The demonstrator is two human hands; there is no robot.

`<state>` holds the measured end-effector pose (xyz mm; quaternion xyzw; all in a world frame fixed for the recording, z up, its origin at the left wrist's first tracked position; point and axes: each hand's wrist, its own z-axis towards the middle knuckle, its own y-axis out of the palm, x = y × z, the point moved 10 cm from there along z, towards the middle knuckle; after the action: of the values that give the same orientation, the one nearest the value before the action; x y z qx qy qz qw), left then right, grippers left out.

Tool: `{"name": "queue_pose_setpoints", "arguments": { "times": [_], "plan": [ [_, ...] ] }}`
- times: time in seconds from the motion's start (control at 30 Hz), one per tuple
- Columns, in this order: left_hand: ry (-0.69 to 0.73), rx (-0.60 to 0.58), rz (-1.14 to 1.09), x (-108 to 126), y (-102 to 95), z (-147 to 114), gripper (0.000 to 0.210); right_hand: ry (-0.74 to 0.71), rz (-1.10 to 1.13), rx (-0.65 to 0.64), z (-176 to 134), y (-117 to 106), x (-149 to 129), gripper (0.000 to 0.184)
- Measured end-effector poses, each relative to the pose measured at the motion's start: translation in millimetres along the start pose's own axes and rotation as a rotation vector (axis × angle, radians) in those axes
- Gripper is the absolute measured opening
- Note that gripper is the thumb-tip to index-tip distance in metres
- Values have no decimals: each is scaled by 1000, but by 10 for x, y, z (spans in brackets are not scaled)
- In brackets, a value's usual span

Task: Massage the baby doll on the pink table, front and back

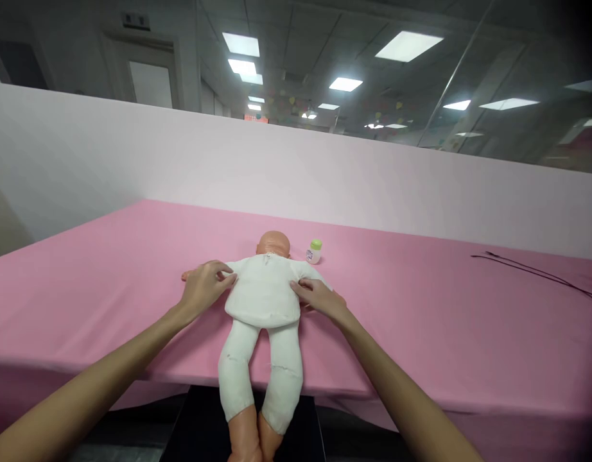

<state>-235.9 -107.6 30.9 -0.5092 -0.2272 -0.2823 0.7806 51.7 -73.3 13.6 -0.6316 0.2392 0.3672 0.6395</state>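
doll on a pink-covered tabletop. the white-clothed figure lies apparently face down, its feet extending past the near edge. the left hand and right hand meet the upper body on either side, beside the arms. a green-lidded jar stands near the head. fingers: half curled, slightly parted, at the garment; whether they pinch it cannot be told. step in hand, as judged: steadying the torso; the next move would call for even support from both sides.
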Motion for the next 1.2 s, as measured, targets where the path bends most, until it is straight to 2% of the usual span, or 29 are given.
{"name": "queue_pose_setpoints", "arguments": {
  "times": [0.07,0.13,0.2,0.3,0.37,0.57,0.7,0.83,0.93,1.0,1.07,1.13,1.2],
  "plan": [
    [185,-16,-52,260,125,-17,42,-36,-163,95,-84,-145,-89,37],
    [322,-100,-77,477,348,-59,53,-177,-226,200,-169,-180,-263,40],
    [368,-190,-53,578,566,-86,59,-311,-197,148,-202,5,-370,51],
    [353,-268,13,576,751,-66,62,-307,-120,-25,-139,336,-305,59],
    [327,-282,49,537,784,-17,61,-271,-78,-53,-75,399,-255,60],
    [270,-277,122,455,813,131,59,-297,-5,-41,80,348,-253,56],
    [262,-330,193,459,844,165,60,-295,-4,-45,124,388,-158,57],
    [286,-378,403,670,860,200,41,-324,44,-45,102,427,-60,55],
    [313,-236,505,1025,806,281,27,-318,189,35,82,368,32,51],
    [365,-152,452,1301,831,318,29,-323,272,92,52,319,54,48],
    [413,-145,293,1512,937,355,28,-340,292,124,11,274,25,44],
    [410,-174,71,1607,1067,432,28,-341,258,153,-19,201,-3,41],
    [336,-219,-177,1582,1206,559,28,-321,178,184,-20,85,9,38]
  ]
}}
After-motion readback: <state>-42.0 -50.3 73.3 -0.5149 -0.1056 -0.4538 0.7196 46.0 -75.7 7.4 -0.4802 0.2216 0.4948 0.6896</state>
